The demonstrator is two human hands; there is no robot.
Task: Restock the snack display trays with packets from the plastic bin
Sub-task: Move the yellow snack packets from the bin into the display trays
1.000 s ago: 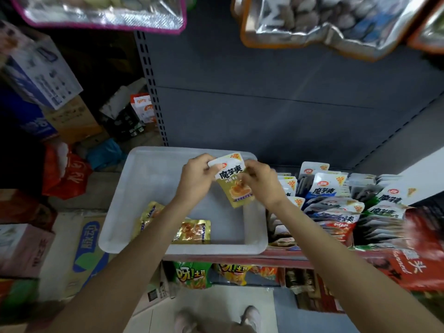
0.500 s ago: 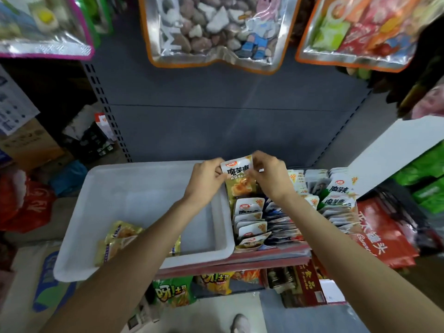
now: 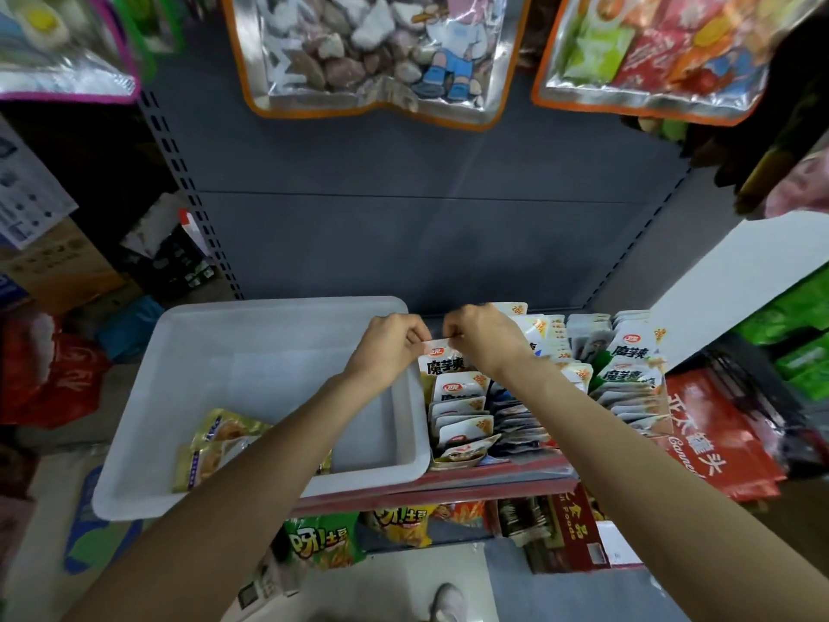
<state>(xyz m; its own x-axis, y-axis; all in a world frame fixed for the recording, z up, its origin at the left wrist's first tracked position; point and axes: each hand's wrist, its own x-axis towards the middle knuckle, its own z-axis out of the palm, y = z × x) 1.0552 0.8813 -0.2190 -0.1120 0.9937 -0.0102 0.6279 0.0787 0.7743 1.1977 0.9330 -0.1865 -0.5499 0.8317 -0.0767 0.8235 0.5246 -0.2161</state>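
Observation:
A white and yellow snack packet point(image 3: 442, 359) stands at the back of the leftmost row of the display tray point(image 3: 466, 462). My left hand point(image 3: 388, 350) pinches its top left corner and my right hand point(image 3: 482, 338) pinches its top right corner. The white plastic bin point(image 3: 269, 338) sits on the shelf to the left of the tray. A few yellow packets point(image 3: 220, 446) lie in its near left corner, partly hidden by my left forearm. More rows of white packets point(image 3: 628, 365) fill the tray to the right.
Large snack bags point(image 3: 372, 51) hang overhead from the grey back panel. A red box point(image 3: 713, 437) stands right of the tray. Chip bags point(image 3: 323, 545) fill the shelf below. Cartons and a red bag point(image 3: 49, 374) crowd the floor on the left.
Both hands have carried the packet from above the bin rightward and down into the back of the tray's left row. The camera has turned right.

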